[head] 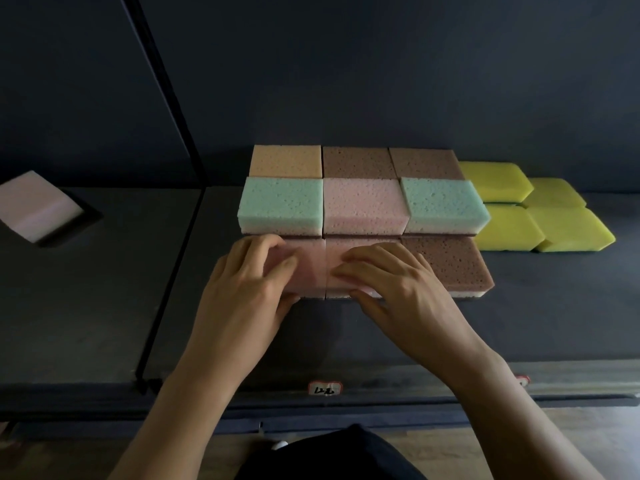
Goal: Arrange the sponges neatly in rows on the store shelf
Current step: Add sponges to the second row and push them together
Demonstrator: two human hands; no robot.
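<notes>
Pink foam fills the near row of a three-by-three block of sponges on the dark shelf [519, 306], seen from the head camera. The left hand [249, 282] grips the front-left pink sponge [310, 275], fingers curled over its top and thumb against its near face. The right hand [391, 282] holds the front-middle pink sponge [336, 252] the same way, fingers bent across the top, thumb on the front edge. These two sponges touch side by side, and a brown sponge [450, 265] closes the row on the right. Behind them sit a teal sponge [282, 202], a pink one [363, 206] and another teal one [443, 206]. The back row holds an orange sponge [285, 161] and two brown ones. Yellow sponges [504, 226] lie just right of the block. A lone pink sponge [34, 202] rests well apart at the left. A price tag [325, 388] sits on the shelf's front lip.
</notes>
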